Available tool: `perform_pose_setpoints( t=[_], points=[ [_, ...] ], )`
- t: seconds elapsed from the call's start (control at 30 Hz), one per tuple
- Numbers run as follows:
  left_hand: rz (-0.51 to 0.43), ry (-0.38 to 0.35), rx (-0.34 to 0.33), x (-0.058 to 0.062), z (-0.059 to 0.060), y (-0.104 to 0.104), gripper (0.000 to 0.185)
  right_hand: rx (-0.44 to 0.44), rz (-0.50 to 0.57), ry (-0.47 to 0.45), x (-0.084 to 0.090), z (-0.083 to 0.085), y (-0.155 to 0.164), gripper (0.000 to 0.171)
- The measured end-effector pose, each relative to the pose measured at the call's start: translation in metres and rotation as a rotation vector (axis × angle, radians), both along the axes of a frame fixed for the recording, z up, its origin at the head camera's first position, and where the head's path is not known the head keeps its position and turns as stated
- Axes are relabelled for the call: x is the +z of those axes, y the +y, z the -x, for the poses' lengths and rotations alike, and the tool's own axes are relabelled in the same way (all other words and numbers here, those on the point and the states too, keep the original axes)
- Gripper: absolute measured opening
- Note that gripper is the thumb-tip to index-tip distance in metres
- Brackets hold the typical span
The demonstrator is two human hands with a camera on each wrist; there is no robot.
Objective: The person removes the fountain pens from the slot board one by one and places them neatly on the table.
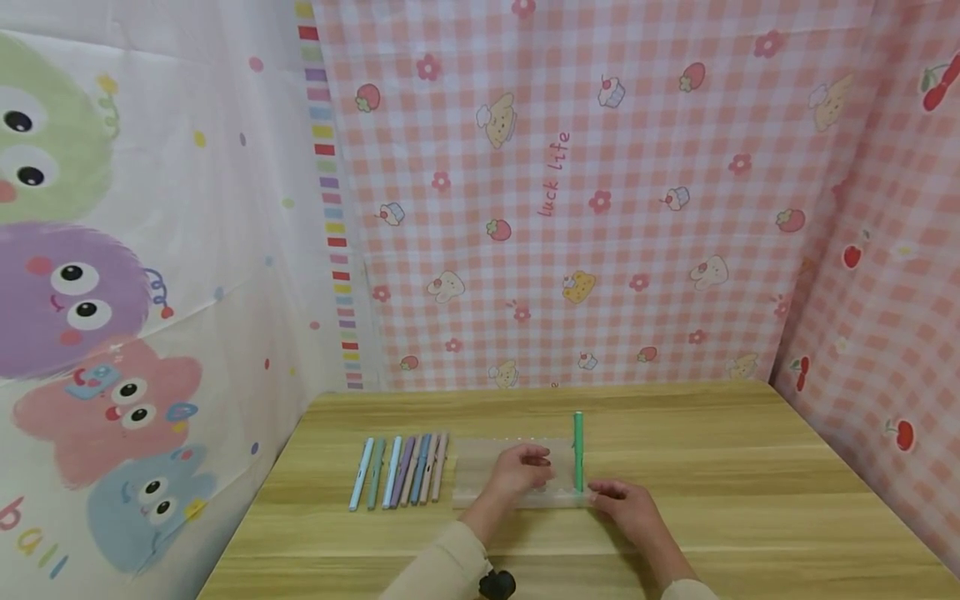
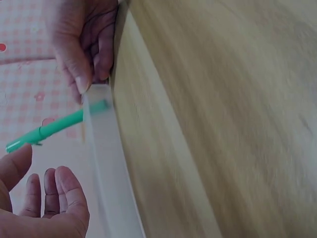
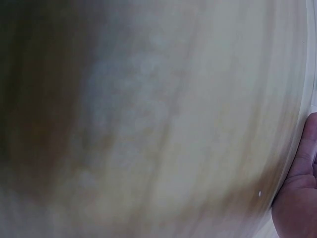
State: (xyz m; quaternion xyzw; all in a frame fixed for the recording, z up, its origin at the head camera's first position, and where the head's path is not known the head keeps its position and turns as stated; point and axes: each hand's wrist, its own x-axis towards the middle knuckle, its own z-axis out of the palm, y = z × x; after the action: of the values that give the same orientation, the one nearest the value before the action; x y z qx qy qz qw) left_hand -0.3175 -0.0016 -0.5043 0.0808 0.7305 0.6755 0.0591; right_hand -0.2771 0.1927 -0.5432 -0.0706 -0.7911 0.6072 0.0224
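- My left hand [image 1: 519, 472] rested on the clear plastic case [image 1: 480, 467] lying flat on the bench [image 1: 750, 500], fingers loosely bent over its middle, gripping nothing that I could make out.
- My right hand [image 1: 626, 506] sat at the case's near right corner, fingertips pinching the edge there.
- The green pen [image 1: 578, 451] lay at the right end of the case, pointing away from me, between my two hands and just beyond my right fingertips; neither hand held it.
- A row of pastel pens [image 1: 401, 471] lay side by side just left of the case, apart from my left hand.
- The left wrist view showed what the head view did not: the case seen edge-on as a thin pale strip, my right hand's thumb and fingers [image 2: 81, 49] nipping its far end, the green pen [image 2: 47, 130] poking out beside it, and my left hand's fingers [image 2: 59, 198] loose and apart.
- The right wrist view was blurred, giving only bench grain and a sliver of my right hand [image 3: 299, 193].
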Motion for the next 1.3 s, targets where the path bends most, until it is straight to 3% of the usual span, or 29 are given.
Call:
perform_pose_setpoints(
  t=[0.3, 0.53, 0.87, 1.3],
  points=[
    [-0.028, 0.023, 0.054, -0.004, -0.004, 0.023, 0.031, -0.004, 0.009, 0.009, 0.0, -0.001, -0.001, 0.019],
    [0.017, 0.05, 0.103, -0.007, -0.003, 0.04, 0.03, -0.004, 0.019, 0.004, -0.001, 0.0, -0.001, 0.02],
    [0.019, 0.009, 0.191, -0.009, 0.0, 0.054, 0.029, 0.003, -0.007, -0.009, -0.001, 0.002, 0.0, 0.022],
    [0.044, -0.023, 0.216, -0.01, 0.0, 0.063, 0.019, 0.005, -0.034, -0.012, -0.001, 0.002, 0.002, 0.022]
  ],
)
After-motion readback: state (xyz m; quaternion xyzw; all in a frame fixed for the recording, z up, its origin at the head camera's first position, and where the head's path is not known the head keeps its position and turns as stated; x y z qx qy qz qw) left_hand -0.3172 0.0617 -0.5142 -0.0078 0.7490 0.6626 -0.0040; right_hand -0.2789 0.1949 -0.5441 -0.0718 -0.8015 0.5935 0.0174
